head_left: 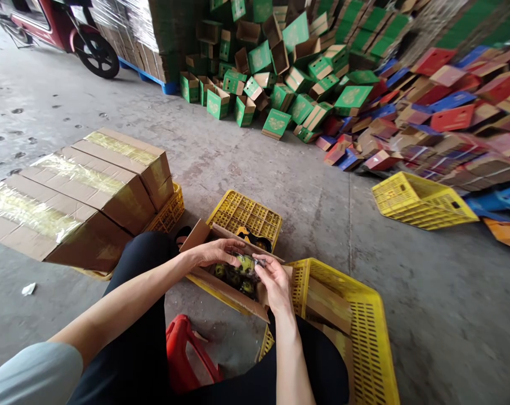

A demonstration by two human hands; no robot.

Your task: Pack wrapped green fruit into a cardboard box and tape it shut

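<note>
Fingers point(229, 245) of the left hand point(213, 254) and of the right hand point(277, 285) were seen grasping a film-wrapped green fruit point(247, 264) just above an open carton point(238, 296), in which further fruit point(247, 288) was contained. It was held from both sides, presumably so that the loose film was kept under control; the carton was set near the knees, likely so that little stooping was required. A tape dispenser point(260, 242) was placed beyond it, apparently for ready reach. Taped cartons point(105, 194) were lined up at the left. A stained concrete floor point(309, 197) was noted, with green boxes point(277, 122) heaped at the rear and a red scooter point(61, 31) parked at the far left.
</note>
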